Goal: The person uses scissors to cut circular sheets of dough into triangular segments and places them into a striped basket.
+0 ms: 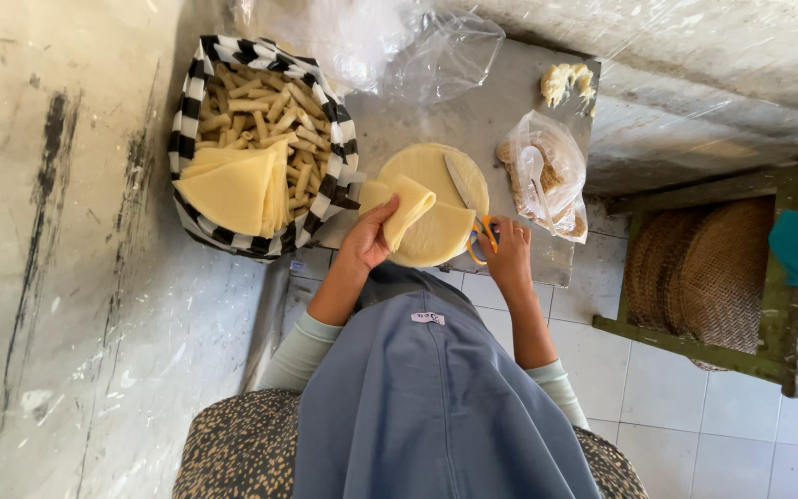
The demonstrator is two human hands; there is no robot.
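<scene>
My left hand (pixel 368 238) holds a folded pale yellow dough sheet (pixel 409 208) lifted above a round stack of the same sheets (pixel 436 180) on a small grey table (pixel 473 115). My right hand (pixel 510 251) grips orange-handled scissors (pixel 471 205), whose blades lie across the stack and point away from me. Both hands are at the table's near edge.
A black-and-white checked bag (pixel 198 83) at the left holds rolled sticks (pixel 260 102) and folded yellow sheets (pixel 233 189). A clear plastic bag (pixel 547 176) with brown pieces lies at the right, crumpled plastic (pixel 390 42) behind. Round woven trays (pixel 704 268) rest on a green rack at the far right.
</scene>
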